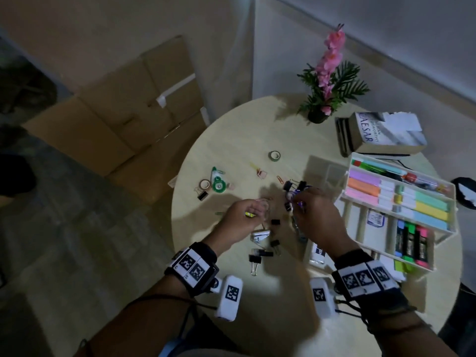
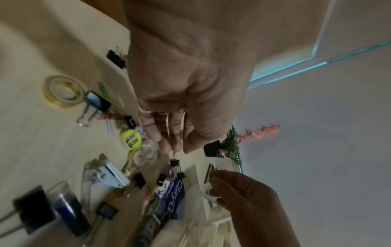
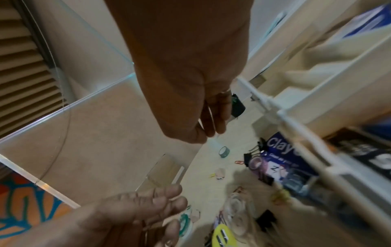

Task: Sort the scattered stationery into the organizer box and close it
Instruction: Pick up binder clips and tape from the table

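My left hand (image 1: 253, 211) (image 2: 180, 149) hovers over the middle of the round table, fingers curled; thin wire paper clips (image 3: 148, 228) seem to lie in its cupped palm. My right hand (image 1: 301, 202) (image 3: 209, 134) is just to its right, with thumb and fingers pinched on something small and clear that I cannot name. Black binder clips (image 1: 275, 222), a small stapler (image 1: 260, 235), a yellow disc (image 2: 130, 138) and a blue-labelled packet (image 3: 281, 150) lie below the hands. The open white organizer box (image 1: 346, 176) at right holds highlighters and pens.
Farther left on the table lie a green correction tape (image 1: 218, 182), tape rolls (image 1: 274, 155), a red paper clip (image 1: 280, 179) and a pink clip (image 1: 339, 173). A book (image 1: 381, 135) and a potted flower (image 1: 327, 99) stand behind the box. Cardboard boxes (image 1: 128, 119) sit on the floor.
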The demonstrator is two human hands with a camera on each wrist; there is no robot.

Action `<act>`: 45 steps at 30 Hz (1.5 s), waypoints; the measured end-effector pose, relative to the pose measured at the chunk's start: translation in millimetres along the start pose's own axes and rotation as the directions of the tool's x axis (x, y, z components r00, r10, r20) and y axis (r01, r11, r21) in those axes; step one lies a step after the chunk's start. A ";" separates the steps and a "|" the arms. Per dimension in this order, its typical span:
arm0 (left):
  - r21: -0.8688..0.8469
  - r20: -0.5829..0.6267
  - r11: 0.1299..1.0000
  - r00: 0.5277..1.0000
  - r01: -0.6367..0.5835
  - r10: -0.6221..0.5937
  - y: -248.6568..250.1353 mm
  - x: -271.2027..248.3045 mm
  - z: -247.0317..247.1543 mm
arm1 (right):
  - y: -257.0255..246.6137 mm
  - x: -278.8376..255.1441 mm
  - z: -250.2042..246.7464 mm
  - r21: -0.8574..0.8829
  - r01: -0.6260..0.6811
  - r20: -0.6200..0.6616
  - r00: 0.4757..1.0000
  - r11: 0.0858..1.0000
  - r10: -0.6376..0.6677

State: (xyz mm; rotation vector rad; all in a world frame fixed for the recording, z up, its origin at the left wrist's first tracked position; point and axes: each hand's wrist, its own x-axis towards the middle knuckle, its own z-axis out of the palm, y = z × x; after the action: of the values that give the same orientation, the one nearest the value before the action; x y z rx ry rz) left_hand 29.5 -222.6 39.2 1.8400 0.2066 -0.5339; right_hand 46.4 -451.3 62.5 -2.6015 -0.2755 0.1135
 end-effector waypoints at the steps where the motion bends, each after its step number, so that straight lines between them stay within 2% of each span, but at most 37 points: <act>1: -0.007 -0.013 1.000 1.000 -0.004 0.004 -5.7 0.6 -7.6 | -5.7 11.9 4.5 -0.025 -0.012 0.037 0.999 1.000 0.013; 5: 0.005 -0.044 1.000 0.999 0.005 -0.005 -28.5 3.1 -43.5 | -16.8 65.9 29.2 -0.034 -0.106 0.096 0.989 0.994 0.109; 9: 0.099 -0.075 0.995 0.997 -0.020 0.027 -51.5 7.7 -90.4 | -16.2 115.1 59.2 -0.050 -0.184 0.171 0.967 0.982 0.190; 13: 0.100 -0.138 0.995 0.990 -0.008 0.022 -70.0 3.7 -139.0 | -19.7 142.4 74.3 -0.088 -0.146 0.126 0.980 0.985 0.156; 16: 0.094 -0.160 0.995 0.987 0.018 -0.003 -85.5 -2.1 -169.9 | -12.2 148.6 87.4 -0.174 -0.095 0.147 0.982 0.980 0.121; 20: 0.054 -0.188 0.997 0.981 0.048 -0.037 -100.0 -4.7 -196.6 | 8.4 139.4 113.7 -0.256 -0.169 0.146 0.966 0.952 0.211; 22: 0.058 -0.180 0.997 0.983 0.058 -0.046 -102.3 -1.2 -201.5 | 14.5 134.8 120.3 -0.296 -0.162 0.135 0.968 0.941 0.209; 26: 0.226 -0.089 0.974 0.996 -0.009 0.030 -98.6 18.9 -195.1 | 38.3 134.5 128.7 -0.338 -0.116 0.132 0.977 0.934 0.169; 29: 0.414 -0.024 0.906 0.994 -0.085 0.104 -85.4 40.4 -181.3 | 22.0 131.8 115.2 -0.284 -0.110 0.081 0.987 0.953 0.138; 33: 0.659 0.033 0.739 0.987 -0.142 0.160 -69.3 68.2 -164.5 | 6.3 121.2 99.2 -0.174 -0.167 -0.071 0.985 0.971 0.157; 37: 0.761 0.085 0.627 0.984 -0.164 0.153 -68.9 86.5 -162.7 | -16.3 96.1 84.4 -0.074 -0.129 -0.170 0.979 0.989 0.115; 39: 0.771 0.087 0.612 0.980 -0.179 0.176 -71.7 93.3 -163.9 | -29.2 80.0 76.5 -0.018 -0.122 -0.197 0.973 0.992 0.117; 41: 0.754 0.075 0.632 0.980 -0.178 0.187 -74.5 99.0 -164.6 | -34.8 63.4 74.3 0.104 -0.125 -0.193 0.971 0.987 0.144; 45: 0.724 0.072 0.660 0.973 -0.203 0.220 -75.1 103.5 -161.7 | -43.4 24.4 72.0 0.345 -0.223 -0.122 0.952 0.912 0.279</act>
State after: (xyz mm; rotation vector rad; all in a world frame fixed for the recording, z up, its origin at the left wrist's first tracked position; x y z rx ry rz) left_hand 132.2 -58.9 -32.7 2.6147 -0.2603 -0.4591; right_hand 53.1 -374.2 21.6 -2.2832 0.1345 0.0244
